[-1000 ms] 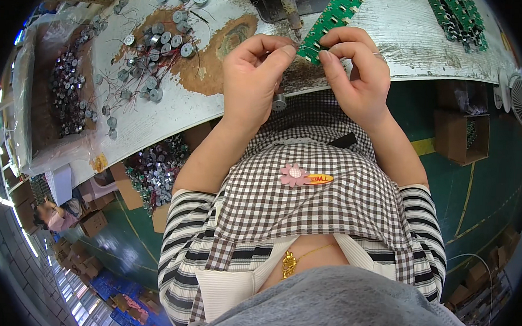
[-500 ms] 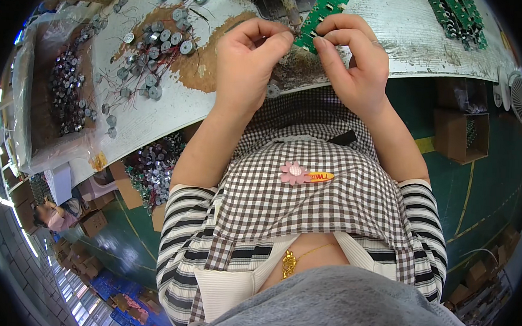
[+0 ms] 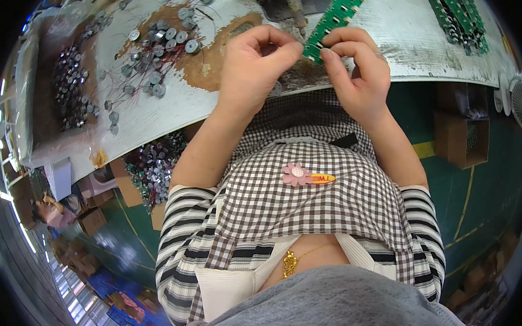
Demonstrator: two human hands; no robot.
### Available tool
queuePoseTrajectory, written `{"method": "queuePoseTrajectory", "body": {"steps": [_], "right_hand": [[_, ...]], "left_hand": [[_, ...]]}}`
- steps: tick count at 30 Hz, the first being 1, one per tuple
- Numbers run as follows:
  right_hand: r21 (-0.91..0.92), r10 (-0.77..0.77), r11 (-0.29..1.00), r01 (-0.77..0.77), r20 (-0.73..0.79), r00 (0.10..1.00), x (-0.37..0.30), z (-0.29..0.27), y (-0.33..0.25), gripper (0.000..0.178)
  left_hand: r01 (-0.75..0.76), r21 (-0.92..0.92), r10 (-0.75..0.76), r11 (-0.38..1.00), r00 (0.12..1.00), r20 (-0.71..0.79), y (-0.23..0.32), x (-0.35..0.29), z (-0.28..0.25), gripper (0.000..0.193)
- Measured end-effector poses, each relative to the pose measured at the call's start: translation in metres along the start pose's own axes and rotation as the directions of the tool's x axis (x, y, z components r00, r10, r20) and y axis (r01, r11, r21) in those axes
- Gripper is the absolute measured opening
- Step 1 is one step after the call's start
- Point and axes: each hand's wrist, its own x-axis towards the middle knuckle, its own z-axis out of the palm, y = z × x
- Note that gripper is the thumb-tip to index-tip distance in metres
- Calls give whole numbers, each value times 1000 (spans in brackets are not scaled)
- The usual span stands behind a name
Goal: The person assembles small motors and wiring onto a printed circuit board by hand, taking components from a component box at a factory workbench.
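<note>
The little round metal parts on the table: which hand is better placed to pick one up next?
Probably the left hand. The metal parts lie out to its left, so it's nearer. The right hand is farther away, beside the green board.

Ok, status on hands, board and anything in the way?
Left fingers pinched, grip hidden. Right fingers at near end of green circuit board. Metal rod close on board's left, possible obstruction.

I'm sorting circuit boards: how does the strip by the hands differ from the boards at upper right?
The strip looks single; the boards lie bunched together. The strip slants up to the right, the boards down to the right. Both are green with small parts.
</note>
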Motion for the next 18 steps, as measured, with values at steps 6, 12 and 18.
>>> {"method": "queuePoseTrajectory", "body": {"steps": [6, 12, 18], "right_hand": [[156, 239, 961, -230, -42, 970, -6, 3, -14, 6], [269, 329, 909, -318, 4, 944, -6, -5, -3, 5], [298, 397, 870, -393, 49, 917, -6, 7, -8, 5]], "left_hand": [[-119, 69, 117, 991, 993, 32, -7, -5, -6, 10], [-429, 511, 397, 745, 901, 178, 26, 29, -55, 19], [229, 973, 559, -34, 812, -172, 48, 173, -204, 23]]}}
